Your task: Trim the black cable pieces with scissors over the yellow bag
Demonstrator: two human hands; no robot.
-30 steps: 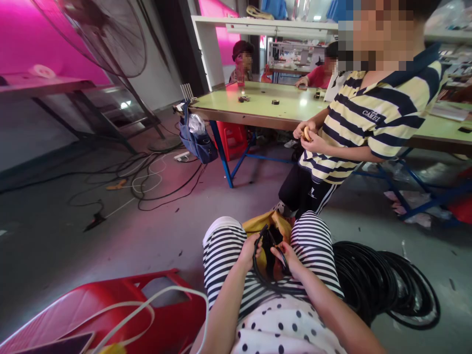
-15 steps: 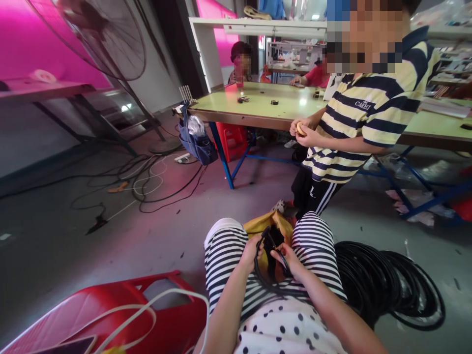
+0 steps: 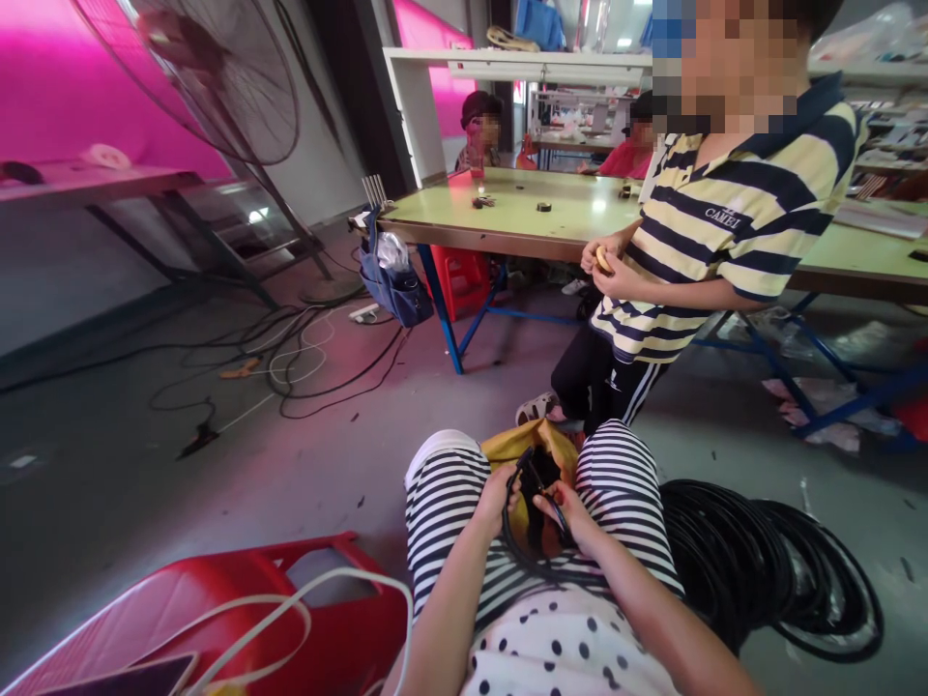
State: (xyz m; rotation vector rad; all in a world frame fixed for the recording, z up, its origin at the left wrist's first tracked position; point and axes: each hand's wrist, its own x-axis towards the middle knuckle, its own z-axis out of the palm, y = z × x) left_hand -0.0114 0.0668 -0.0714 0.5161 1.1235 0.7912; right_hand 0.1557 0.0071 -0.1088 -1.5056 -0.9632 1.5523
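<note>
My left hand (image 3: 499, 501) is closed around a thin black cable (image 3: 509, 541), which curves down across my lap in a loop. In my right hand (image 3: 571, 514) is a dark-handled tool that looks like scissors (image 3: 562, 527). Its front end points toward the cable close to my left fingers; whether the two touch, I cannot tell. Both hands are over an open yellow bag (image 3: 507, 446) between my knees, with a dark inside. Coils of black cable (image 3: 725, 551) lie on the floor to my right.
At my left is a red plastic stool (image 3: 217, 590) with a white cord (image 3: 319, 580) over it. A person in a striped shirt (image 3: 725, 213) stands ahead, holding a small tan ring. Behind is a green-topped table (image 3: 435, 201). Loose cables (image 3: 290, 372) and a fan (image 3: 217, 77) are at left.
The view has shifted slightly, so the room sits a little lower and further right. The standing person's foot has moved left. My hands keep nearly the same pose.
</note>
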